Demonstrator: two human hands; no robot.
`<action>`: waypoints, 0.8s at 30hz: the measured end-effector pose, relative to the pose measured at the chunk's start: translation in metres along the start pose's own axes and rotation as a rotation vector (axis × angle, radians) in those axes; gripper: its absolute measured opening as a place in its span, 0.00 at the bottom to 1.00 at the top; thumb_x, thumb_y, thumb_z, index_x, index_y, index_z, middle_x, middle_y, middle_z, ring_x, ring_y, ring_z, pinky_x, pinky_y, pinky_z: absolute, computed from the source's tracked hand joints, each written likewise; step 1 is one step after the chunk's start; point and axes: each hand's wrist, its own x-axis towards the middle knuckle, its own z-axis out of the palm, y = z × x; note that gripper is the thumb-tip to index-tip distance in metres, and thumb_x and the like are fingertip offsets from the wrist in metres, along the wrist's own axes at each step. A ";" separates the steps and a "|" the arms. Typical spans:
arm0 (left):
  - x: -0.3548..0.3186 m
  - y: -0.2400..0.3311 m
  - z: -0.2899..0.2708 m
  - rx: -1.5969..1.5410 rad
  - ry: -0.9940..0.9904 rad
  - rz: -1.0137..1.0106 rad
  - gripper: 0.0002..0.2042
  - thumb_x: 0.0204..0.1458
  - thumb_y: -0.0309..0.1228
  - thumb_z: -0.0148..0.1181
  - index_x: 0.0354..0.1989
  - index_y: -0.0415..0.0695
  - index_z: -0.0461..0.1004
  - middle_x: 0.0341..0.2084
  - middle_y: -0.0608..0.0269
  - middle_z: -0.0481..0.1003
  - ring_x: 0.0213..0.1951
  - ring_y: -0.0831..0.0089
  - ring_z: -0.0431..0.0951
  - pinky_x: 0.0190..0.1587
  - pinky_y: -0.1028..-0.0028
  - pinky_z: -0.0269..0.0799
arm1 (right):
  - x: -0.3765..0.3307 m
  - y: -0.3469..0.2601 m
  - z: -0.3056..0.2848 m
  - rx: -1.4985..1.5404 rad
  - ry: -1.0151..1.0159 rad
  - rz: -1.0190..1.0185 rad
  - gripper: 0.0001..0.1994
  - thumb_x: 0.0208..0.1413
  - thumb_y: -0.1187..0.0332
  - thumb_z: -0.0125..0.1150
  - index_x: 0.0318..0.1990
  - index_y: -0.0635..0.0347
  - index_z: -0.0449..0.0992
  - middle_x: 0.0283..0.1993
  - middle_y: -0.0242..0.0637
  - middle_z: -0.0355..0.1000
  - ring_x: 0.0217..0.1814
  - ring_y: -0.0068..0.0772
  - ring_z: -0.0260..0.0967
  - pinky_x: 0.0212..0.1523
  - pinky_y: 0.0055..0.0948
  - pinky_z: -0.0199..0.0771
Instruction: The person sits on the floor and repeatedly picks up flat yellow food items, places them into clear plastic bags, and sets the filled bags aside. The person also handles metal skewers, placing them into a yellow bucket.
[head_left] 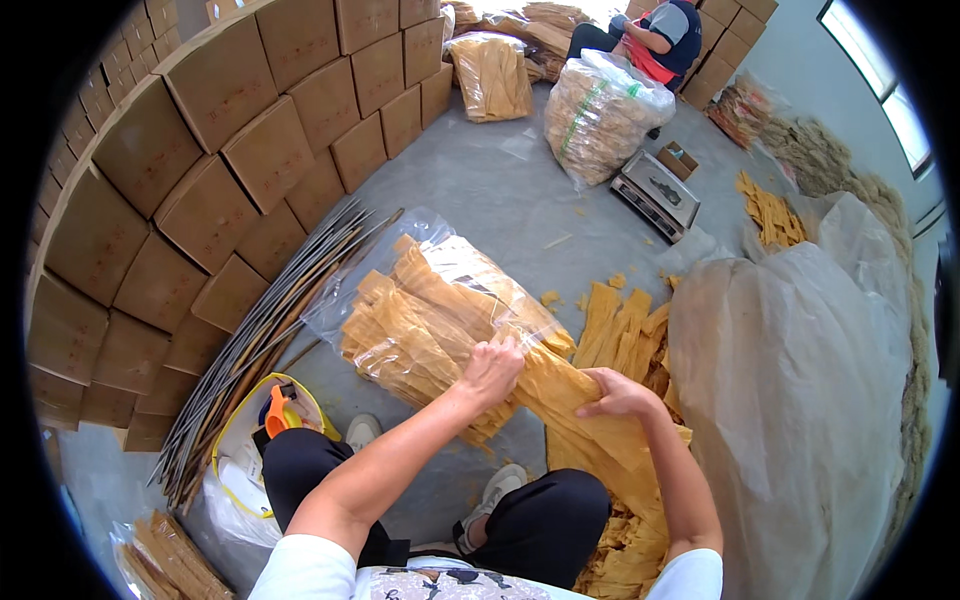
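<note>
The open mouth of the clear plastic bag was gripped by the left hand. A bundle of dried yellow sheets was clasped by the right hand.

Stacked cardboard boxes, weighing scale

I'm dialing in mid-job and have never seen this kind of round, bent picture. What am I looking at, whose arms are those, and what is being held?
There is one picture, from a wide fisheye camera worn on a person's head, looking down; that is why straight edges bend. The two bare arms from the lower edge are the wearer's own. The left hand grips the mouth of a clear plastic bag filled with flat tan dried sheets. The right hand holds a bundle of the same sheets at the bag's opening. More loose sheets lie on the grey floor, beside a big white sack. Stacked cardboard boxes stand at left. Another person sits far back.
</note>
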 end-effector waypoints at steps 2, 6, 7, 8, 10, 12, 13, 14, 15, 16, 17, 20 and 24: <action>-0.001 0.003 -0.001 -0.077 -0.006 -0.024 0.03 0.38 0.23 0.55 0.22 0.38 0.73 0.25 0.51 0.71 0.28 0.58 0.76 0.30 0.63 0.72 | 0.011 0.007 0.009 -0.036 0.052 -0.080 0.27 0.37 0.69 0.69 0.49 0.65 0.69 0.42 0.38 0.73 0.45 0.27 0.67 0.49 0.27 0.64; -0.002 0.004 -0.002 -0.148 0.026 -0.041 0.03 0.39 0.23 0.54 0.23 0.37 0.73 0.26 0.51 0.71 0.29 0.56 0.76 0.32 0.61 0.72 | 0.030 -0.005 0.013 0.046 0.065 -0.066 0.26 0.36 0.70 0.69 0.48 0.65 0.71 0.40 0.36 0.74 0.43 0.25 0.68 0.46 0.26 0.66; -0.001 0.003 -0.002 -0.170 0.029 -0.046 0.03 0.40 0.23 0.54 0.23 0.36 0.73 0.27 0.51 0.71 0.29 0.56 0.76 0.32 0.61 0.72 | 0.034 -0.009 0.012 0.106 0.048 -0.064 0.26 0.36 0.70 0.69 0.48 0.65 0.71 0.40 0.36 0.74 0.42 0.25 0.68 0.46 0.26 0.66; -0.001 0.003 -0.002 -0.194 0.031 -0.051 0.04 0.40 0.23 0.54 0.23 0.36 0.73 0.27 0.51 0.71 0.29 0.56 0.76 0.32 0.61 0.72 | 0.038 -0.013 0.012 0.166 0.032 -0.061 0.27 0.36 0.70 0.69 0.48 0.65 0.71 0.39 0.35 0.74 0.41 0.24 0.68 0.45 0.26 0.66; -0.001 0.002 -0.001 -0.214 0.000 -0.057 0.05 0.41 0.26 0.55 0.23 0.36 0.71 0.27 0.52 0.71 0.31 0.56 0.76 0.34 0.62 0.72 | 0.046 -0.019 0.013 0.249 0.101 -0.010 0.25 0.34 0.69 0.70 0.45 0.65 0.72 0.37 0.35 0.74 0.38 0.24 0.68 0.42 0.26 0.67; 0.000 0.002 0.001 -0.229 -0.006 -0.061 0.05 0.42 0.27 0.55 0.22 0.37 0.71 0.27 0.52 0.71 0.32 0.55 0.75 0.35 0.62 0.72 | 0.058 -0.027 0.014 0.246 0.178 0.038 0.24 0.34 0.68 0.70 0.43 0.66 0.74 0.34 0.35 0.74 0.36 0.24 0.68 0.40 0.27 0.67; -0.002 0.001 0.001 -0.231 -0.002 -0.068 0.06 0.42 0.27 0.55 0.22 0.37 0.70 0.27 0.52 0.71 0.32 0.56 0.75 0.35 0.61 0.71 | 0.068 -0.032 0.016 0.206 0.214 0.057 0.23 0.34 0.67 0.70 0.41 0.67 0.74 0.33 0.36 0.74 0.35 0.24 0.68 0.39 0.27 0.68; -0.002 0.001 0.002 -0.236 0.003 -0.066 0.06 0.42 0.27 0.54 0.21 0.37 0.70 0.27 0.52 0.71 0.32 0.56 0.75 0.35 0.61 0.71 | 0.073 -0.035 0.019 0.165 0.257 0.081 0.22 0.34 0.66 0.70 0.40 0.67 0.75 0.32 0.36 0.74 0.34 0.24 0.68 0.38 0.28 0.68; -0.003 0.001 0.002 -0.252 0.019 -0.073 0.06 0.42 0.28 0.55 0.21 0.37 0.70 0.27 0.52 0.71 0.32 0.56 0.75 0.34 0.61 0.71 | 0.080 -0.033 0.026 0.131 0.313 0.032 0.21 0.34 0.65 0.70 0.38 0.68 0.75 0.31 0.38 0.74 0.34 0.26 0.68 0.38 0.29 0.68; -0.004 -0.001 0.004 -0.266 0.038 -0.082 0.06 0.43 0.28 0.55 0.21 0.37 0.70 0.26 0.52 0.71 0.32 0.56 0.75 0.34 0.60 0.71 | 0.087 -0.036 0.031 0.095 0.368 -0.019 0.20 0.34 0.65 0.70 0.36 0.68 0.75 0.31 0.39 0.74 0.33 0.28 0.68 0.37 0.30 0.68; -0.005 -0.003 0.005 -0.281 0.057 -0.090 0.06 0.43 0.28 0.55 0.21 0.38 0.69 0.26 0.52 0.71 0.33 0.56 0.75 0.34 0.60 0.70 | 0.091 -0.037 0.034 0.057 0.424 -0.070 0.19 0.34 0.64 0.69 0.34 0.69 0.76 0.31 0.41 0.74 0.33 0.30 0.69 0.37 0.31 0.67; -0.009 -0.010 0.010 -0.292 0.009 -0.161 0.05 0.43 0.28 0.55 0.24 0.39 0.70 0.25 0.51 0.73 0.32 0.55 0.75 0.36 0.59 0.71 | 0.081 -0.011 0.039 -0.013 0.410 -0.103 0.29 0.38 0.56 0.69 0.45 0.68 0.71 0.45 0.49 0.71 0.45 0.39 0.69 0.44 0.34 0.68; -0.016 -0.016 0.017 -0.335 -0.035 -0.211 0.05 0.46 0.28 0.54 0.24 0.39 0.69 0.24 0.50 0.73 0.31 0.54 0.75 0.36 0.59 0.71 | 0.021 0.003 0.045 -0.040 0.268 0.146 0.40 0.39 0.49 0.69 0.57 0.64 0.62 0.56 0.50 0.64 0.59 0.44 0.62 0.56 0.36 0.64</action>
